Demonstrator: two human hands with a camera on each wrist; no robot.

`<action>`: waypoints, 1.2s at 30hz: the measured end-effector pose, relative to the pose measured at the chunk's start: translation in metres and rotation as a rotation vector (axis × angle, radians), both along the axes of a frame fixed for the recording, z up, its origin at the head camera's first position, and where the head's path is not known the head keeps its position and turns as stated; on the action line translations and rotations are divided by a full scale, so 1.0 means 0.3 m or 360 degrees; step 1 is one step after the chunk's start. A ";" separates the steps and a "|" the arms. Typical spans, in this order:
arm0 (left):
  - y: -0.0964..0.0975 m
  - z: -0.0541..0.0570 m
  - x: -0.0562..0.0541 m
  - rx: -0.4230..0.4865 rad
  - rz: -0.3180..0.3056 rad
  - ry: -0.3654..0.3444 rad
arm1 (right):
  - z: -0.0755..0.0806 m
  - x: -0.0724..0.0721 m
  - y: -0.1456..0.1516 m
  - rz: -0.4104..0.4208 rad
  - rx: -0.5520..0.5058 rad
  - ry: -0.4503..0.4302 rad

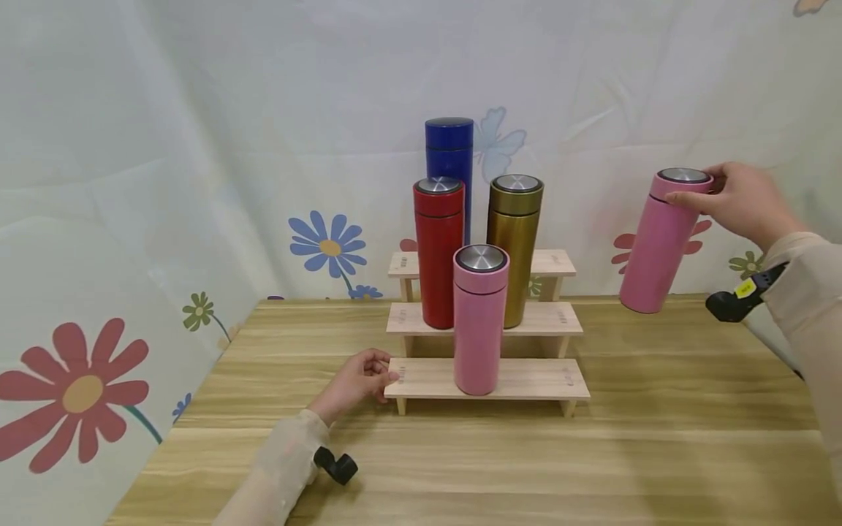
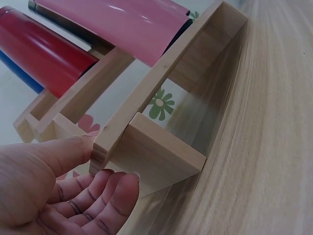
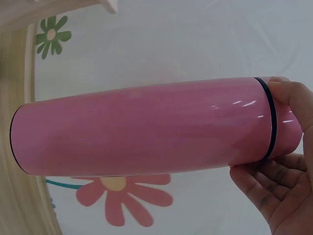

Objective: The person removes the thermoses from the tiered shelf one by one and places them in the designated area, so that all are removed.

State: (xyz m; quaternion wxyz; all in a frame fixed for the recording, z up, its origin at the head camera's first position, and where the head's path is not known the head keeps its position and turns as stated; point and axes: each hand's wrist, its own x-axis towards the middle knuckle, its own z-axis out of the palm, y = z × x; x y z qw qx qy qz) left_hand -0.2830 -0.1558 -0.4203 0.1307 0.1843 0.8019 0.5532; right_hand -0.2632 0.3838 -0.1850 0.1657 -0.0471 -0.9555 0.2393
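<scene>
My right hand [image 1: 750,201] grips a pink thermos [image 1: 661,248] around its lid, and the thermos hangs slightly tilted off to the right of a stepped wooden stand [image 1: 421,378]. The right wrist view shows thumb and fingers on both sides of the lid [image 3: 288,127]. With thumb and curled fingers, my left hand [image 1: 358,383] pinches the left end of the stand's lowest shelf [image 2: 142,95]. A second pink thermos [image 1: 480,329] stands upright on that shelf. On the middle shelf are a red thermos [image 1: 439,256] and a gold thermos [image 1: 520,241].
A blue thermos [image 1: 450,139] rises behind the red one, its base hidden. The stand rests on a wood-grain table [image 1: 421,467]. Behind hangs a pale curtain [image 1: 263,88] printed with flowers and a butterfly. Each wrist carries a black camera mount [image 1: 337,465].
</scene>
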 end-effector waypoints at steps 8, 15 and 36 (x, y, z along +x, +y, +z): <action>-0.002 -0.003 -0.004 -0.0004 0.0009 -0.0033 | -0.096 0.011 0.031 0.0073 -0.0044 0.0049; -0.003 -0.002 0.001 -0.0007 0.0011 -0.0031 | -0.174 0.018 0.049 0.0068 -0.0063 0.0029; -0.004 0.002 0.000 -0.0015 -0.0003 -0.0019 | -0.296 0.047 0.089 0.0061 -0.0075 -0.0024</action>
